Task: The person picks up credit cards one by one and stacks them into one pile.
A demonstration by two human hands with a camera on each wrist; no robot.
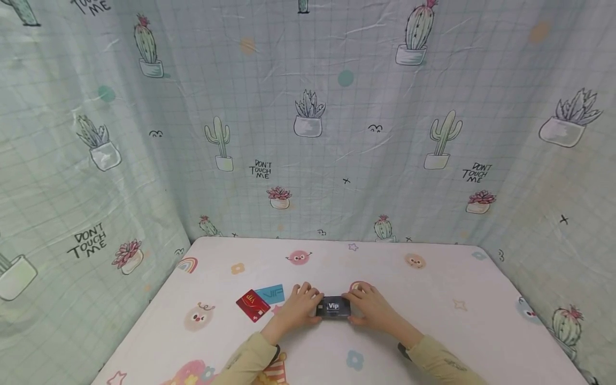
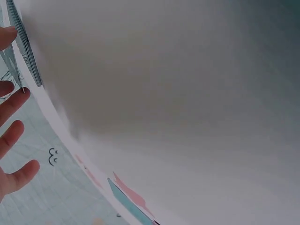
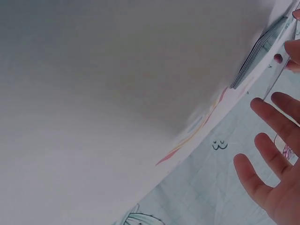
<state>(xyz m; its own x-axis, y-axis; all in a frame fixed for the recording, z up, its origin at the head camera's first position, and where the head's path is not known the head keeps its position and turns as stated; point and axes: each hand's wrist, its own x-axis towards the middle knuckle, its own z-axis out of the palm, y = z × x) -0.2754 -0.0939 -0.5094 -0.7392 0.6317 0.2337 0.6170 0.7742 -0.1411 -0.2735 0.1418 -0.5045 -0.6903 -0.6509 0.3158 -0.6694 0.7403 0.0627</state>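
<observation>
A black card printed "Vip" (image 1: 333, 306) is held level by both hands at the middle of the table's width. My left hand (image 1: 299, 307) pinches its left end between thumb and forefinger, the other fingers spread. At the right end, my right hand (image 1: 372, 309) pinches it in the same way. Seen edge-on in the left wrist view, the held card (image 2: 11, 65) is apart from a stack of cards (image 2: 27, 49) that lies on the table beneath it. The right wrist view also shows this stack (image 3: 253, 58); from the head view the held card covers it.
Left of the hands, a red VIP card (image 1: 253, 306) partly overlaps a blue VIP card (image 1: 271, 294) on the table. A pale printed cloth covers the tabletop (image 1: 409, 283). Behind it hangs a cactus-print curtain (image 1: 337, 155), which also encloses both sides.
</observation>
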